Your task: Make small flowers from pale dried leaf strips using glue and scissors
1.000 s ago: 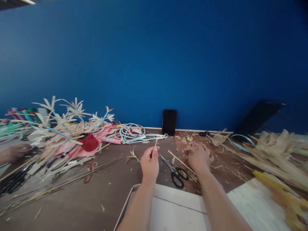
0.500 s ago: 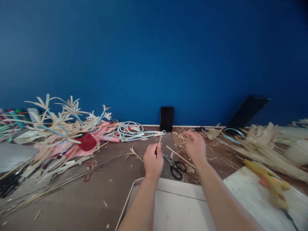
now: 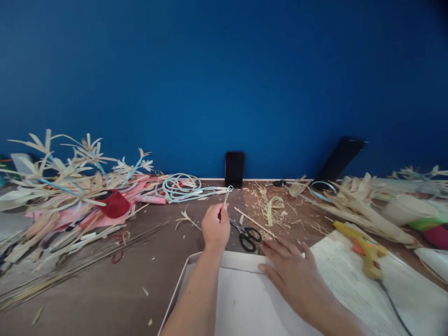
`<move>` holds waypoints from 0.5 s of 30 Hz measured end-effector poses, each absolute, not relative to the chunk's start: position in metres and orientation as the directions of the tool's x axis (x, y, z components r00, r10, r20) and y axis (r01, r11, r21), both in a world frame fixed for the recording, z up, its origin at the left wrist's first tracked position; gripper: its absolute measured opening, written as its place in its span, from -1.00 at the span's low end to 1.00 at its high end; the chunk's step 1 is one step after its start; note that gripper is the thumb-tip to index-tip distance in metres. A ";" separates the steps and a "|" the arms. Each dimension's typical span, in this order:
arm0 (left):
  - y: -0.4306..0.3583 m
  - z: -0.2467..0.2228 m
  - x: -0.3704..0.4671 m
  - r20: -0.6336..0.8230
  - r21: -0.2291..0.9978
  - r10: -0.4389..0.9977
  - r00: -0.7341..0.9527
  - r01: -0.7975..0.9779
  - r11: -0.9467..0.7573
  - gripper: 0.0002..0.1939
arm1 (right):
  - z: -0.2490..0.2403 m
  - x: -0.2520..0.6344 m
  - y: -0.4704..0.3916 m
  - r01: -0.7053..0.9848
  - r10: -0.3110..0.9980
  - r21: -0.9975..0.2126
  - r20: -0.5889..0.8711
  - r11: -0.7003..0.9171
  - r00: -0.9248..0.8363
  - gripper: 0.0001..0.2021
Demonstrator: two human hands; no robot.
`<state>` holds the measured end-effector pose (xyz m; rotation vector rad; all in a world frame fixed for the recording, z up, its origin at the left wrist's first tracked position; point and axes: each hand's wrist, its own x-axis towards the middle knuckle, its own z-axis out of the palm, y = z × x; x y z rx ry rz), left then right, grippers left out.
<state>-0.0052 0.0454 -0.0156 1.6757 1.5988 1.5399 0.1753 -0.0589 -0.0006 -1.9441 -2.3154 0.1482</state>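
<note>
My left hand [image 3: 216, 227] is closed in a pinch around a thin pale stem [image 3: 226, 198], which stands up from the fingertips and ends in a small curled loop. Black-handled scissors [image 3: 248, 237] lie on the table just right of that hand, beside a thin pale stick [image 3: 255, 223]. Fingers spread and palm down, my right hand [image 3: 292, 273] is over the right part of a white shallow box [image 3: 241, 298], nothing visible in it. Whether it touches the box rim I cannot tell. A small husk flower piece [image 3: 186, 218] rests left of my left hand.
A black phone [image 3: 234, 169] leans on the blue wall. Coiled light-blue cord [image 3: 182, 187] and husk flowers [image 3: 66, 175] lie left, near long wires [image 3: 87, 259]. At right, a yellow glue gun [image 3: 364, 247] rests on printed paper [image 3: 339, 275], before dried husks [image 3: 371, 210]. Fibre scraps [image 3: 275, 205] litter the table.
My right hand has come back toward me from the scraps by the wall to the box, its fingers spreading. A pale green strip now shows among the scraps. My left hand keeps its pinch.
</note>
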 end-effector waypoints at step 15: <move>0.045 -0.016 -0.006 0.442 0.819 0.872 -0.208 0.489 -0.298 -0.77 | -0.001 0.184 -0.058 0.994 0.998 -0.094 0.037 0.050 -0.047 -0.53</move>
